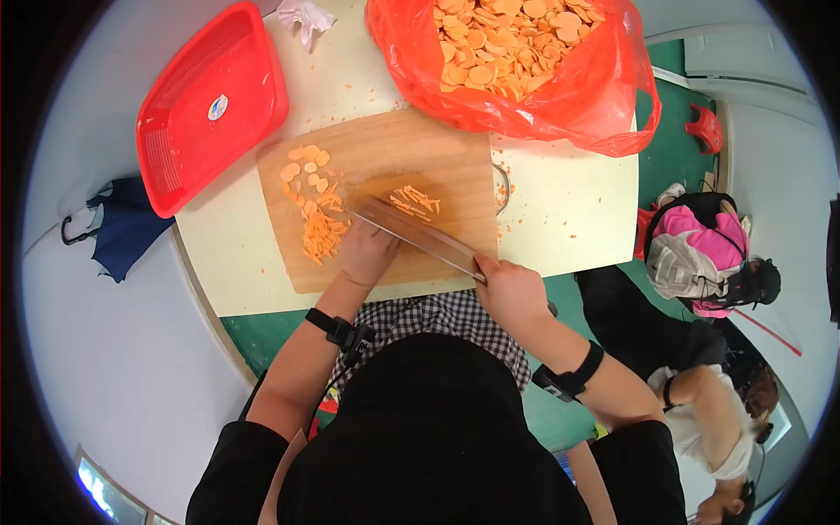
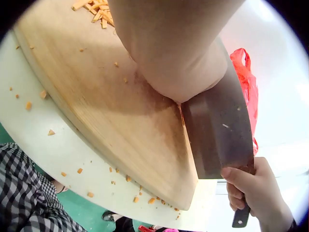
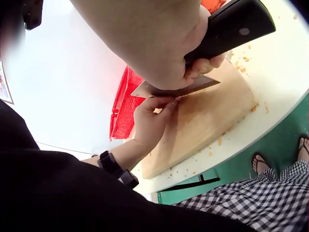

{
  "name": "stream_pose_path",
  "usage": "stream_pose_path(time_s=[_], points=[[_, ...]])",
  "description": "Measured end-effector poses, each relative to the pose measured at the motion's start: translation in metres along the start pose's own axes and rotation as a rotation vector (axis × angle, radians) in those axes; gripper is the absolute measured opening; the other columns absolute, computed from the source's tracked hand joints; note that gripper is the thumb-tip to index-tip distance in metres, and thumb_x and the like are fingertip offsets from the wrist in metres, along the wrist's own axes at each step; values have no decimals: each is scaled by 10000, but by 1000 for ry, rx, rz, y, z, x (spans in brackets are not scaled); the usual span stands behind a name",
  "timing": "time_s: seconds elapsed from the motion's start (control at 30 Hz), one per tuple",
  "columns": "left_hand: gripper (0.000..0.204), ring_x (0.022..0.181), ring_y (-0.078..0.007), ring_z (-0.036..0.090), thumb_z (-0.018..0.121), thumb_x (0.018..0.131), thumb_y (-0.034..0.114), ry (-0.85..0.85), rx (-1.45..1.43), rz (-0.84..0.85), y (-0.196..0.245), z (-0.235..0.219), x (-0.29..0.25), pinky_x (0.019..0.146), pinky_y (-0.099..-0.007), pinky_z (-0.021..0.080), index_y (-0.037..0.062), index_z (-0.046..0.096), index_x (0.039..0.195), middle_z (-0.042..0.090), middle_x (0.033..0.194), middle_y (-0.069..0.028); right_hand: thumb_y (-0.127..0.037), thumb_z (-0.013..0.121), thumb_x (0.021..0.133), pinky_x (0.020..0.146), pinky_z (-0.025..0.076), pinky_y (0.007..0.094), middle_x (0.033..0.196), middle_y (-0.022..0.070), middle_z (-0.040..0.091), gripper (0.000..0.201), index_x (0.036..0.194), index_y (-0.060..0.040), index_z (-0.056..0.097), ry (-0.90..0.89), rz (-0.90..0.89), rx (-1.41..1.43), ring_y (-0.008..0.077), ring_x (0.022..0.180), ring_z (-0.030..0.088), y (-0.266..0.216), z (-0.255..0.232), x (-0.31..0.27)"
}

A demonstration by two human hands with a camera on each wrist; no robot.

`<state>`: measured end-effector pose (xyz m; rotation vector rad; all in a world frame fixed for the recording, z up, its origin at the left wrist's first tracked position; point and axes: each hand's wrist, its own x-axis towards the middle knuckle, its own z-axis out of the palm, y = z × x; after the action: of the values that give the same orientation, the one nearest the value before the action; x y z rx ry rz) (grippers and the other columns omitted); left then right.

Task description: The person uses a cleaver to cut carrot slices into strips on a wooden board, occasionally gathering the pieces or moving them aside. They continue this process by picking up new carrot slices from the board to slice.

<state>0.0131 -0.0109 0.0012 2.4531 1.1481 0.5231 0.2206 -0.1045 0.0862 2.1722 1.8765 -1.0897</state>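
The right hand (image 1: 510,293) is gripping the cleaver (image 1: 422,239); the left hand (image 1: 367,252) is bending its fingers beside it, whether pinching anything I cannot tell. The cleaver is crossing the board (image 1: 459,157) near orange strips (image 1: 416,201); the red tray's label (image 1: 218,108) is showing nothing readable

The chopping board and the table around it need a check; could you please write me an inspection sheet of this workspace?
Surface: wooden board on a pale table.
Job's things: cleaver; orange rounds and strips on the board; more rounds in the red bag.
Clutter: orange crumbs beside the board, a crumpled tissue, a red basket.
Left hand: pinches an orange piece, mostly hidden, right by the blade.
Right hand: grips the cleaver's handle.
Cables: one black cable by the left wrist's camera.
Surroundings: umbrella left of the table; person in pink and person in white to the right.
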Motion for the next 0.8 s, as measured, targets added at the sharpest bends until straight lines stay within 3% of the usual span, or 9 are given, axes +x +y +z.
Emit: stream_pose_path(time_s=[0.27, 0.47, 0.6, 0.67, 0.8], points=[[221, 798, -234, 573, 661, 610, 37, 17, -6, 18, 3, -2, 4, 615, -306, 486, 50, 621, 827, 595, 859, -59, -157, 575, 762, 546, 498, 362, 661, 104, 596, 200, 929, -48, 561, 4, -13, 30, 264, 605, 612, 8, -5, -13], [209, 787, -268, 585, 667, 578, 11, 30, -43, 47, 0, 0, 2, 650, -322, 487, 27, 639, 785, 611, 883, -103, -162, 573, 767, 530, 496, 365, 639, 106, 589, 174, 899, -49, 558, 4, -11, 4, 265, 583, 607, 7, -10, -11], [176, 822, -234, 575, 661, 618, 40, 43, -7, 68, 0, -1, 2, 612, -303, 490, 44, 623, 790, 590, 882, -65, -158, 574, 765, 528, 495, 369, 641, 107, 589, 167, 891, -49, 557, 14, -3, 20, 269, 580, 606, 3, -9, -15], [174, 834, -235, 576, 659, 618, 40, -12, -9, 48, 0, -3, 1, 603, -301, 490, 44, 621, 788, 589, 887, -66, -160, 574, 771, 567, 501, 370, 674, 124, 612, 249, 1002, -68, 588, -32, 37, 36, 277, 608, 611, 3, -8, -15], [160, 819, -236, 574, 656, 622, 37, 53, -12, 52, -1, 1, 2, 591, -299, 488, 43, 619, 778, 589, 876, -62, -161, 575, 770, 561, 499, 371, 668, 119, 611, 253, 1004, -65, 590, -34, 8, 1, 275, 602, 609, 4, -8, -11]])
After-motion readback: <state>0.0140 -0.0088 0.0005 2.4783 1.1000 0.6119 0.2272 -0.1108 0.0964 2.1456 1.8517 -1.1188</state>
